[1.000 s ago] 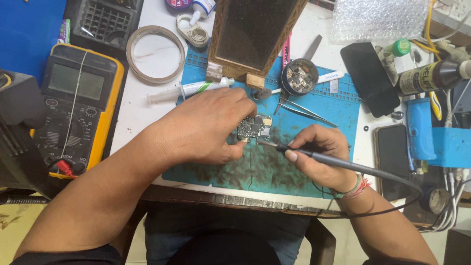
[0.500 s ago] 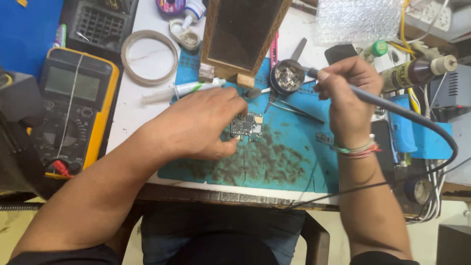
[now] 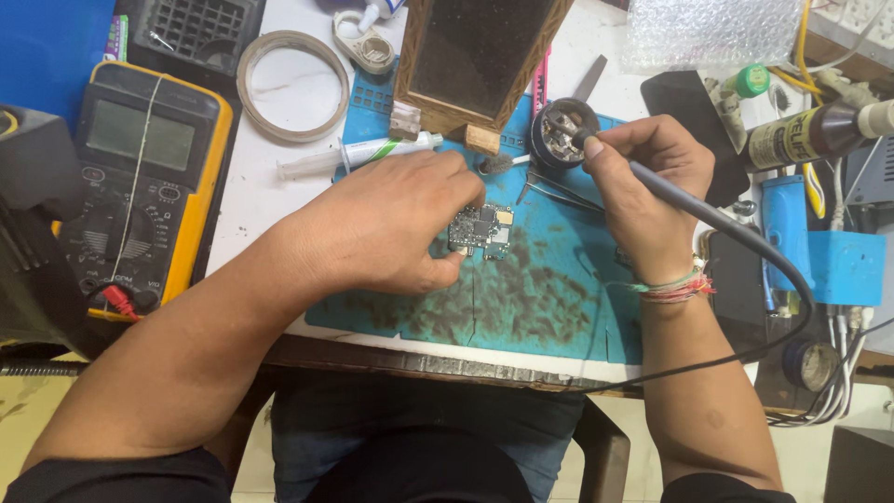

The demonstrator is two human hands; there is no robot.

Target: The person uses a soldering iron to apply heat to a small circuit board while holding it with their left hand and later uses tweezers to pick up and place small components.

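Note:
A small circuit board (image 3: 482,230) lies on the stained blue work mat (image 3: 549,298). My left hand (image 3: 391,224) rests on the mat and pins the board's left edge with its fingertips. My right hand (image 3: 643,191) grips a black soldering iron (image 3: 694,210) like a pen. The iron's tip pokes into a round black tin of metal cleaning wool (image 3: 562,133) at the mat's far edge. The iron's black cable (image 3: 792,307) loops down past my right wrist.
A yellow multimeter (image 3: 140,186) lies at the left, a tape ring (image 3: 293,84) and a syringe (image 3: 358,156) behind the mat. A wooden box (image 3: 475,56) stands at the back. Tweezers (image 3: 559,191), a dark phone (image 3: 689,107), bottles and blue tools crowd the right side.
My right hand lifted the soldering iron off the board and carried it up and right to the cleaning tin. My left hand stayed on the board.

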